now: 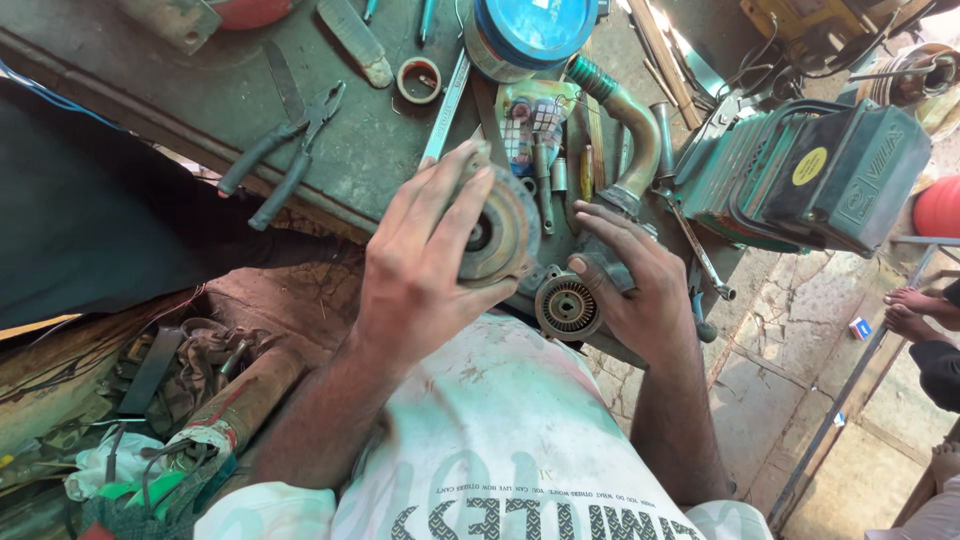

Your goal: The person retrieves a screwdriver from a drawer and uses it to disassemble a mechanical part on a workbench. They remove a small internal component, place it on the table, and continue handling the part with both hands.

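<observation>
**Round metal housing gripped over the bench edge**

Round metal housing (497, 232), grey and worn, dark hole at its centre, held upright in front of the chest, just above the near edge of the workbench (200, 100). Left hand (425, 265) clasped over its outer face, fingers (455, 215) spread and laid flat across the rim, fingertips reaching the top edge. Right hand (640, 290) lower and to the side, fingers curled together around a dark metal body (605, 262), thumb pressed beside a ribbed pulley wheel (567, 306) that sits just below the housing and nearly touching it.

Head view, further up: green-handled pliers (285, 150) lying open on the bench, well apart from both hands. Small roll of tape (418, 80) beyond them, a long flat spanner (445, 105) angled beside it. Blue-lidded round tin (525, 35) at the top edge. Bent pipe with a green ribbed end (625, 120) just behind the right hand, loose sockets and bolts scattered around it. Green engine unit with a black cover (810, 175) standing off to the right, near but not touching. Bare feet of another person (915, 310) at the far right edge on the concrete floor. Tangle of wires and rags (150, 470) lower left, beneath the bench.
</observation>
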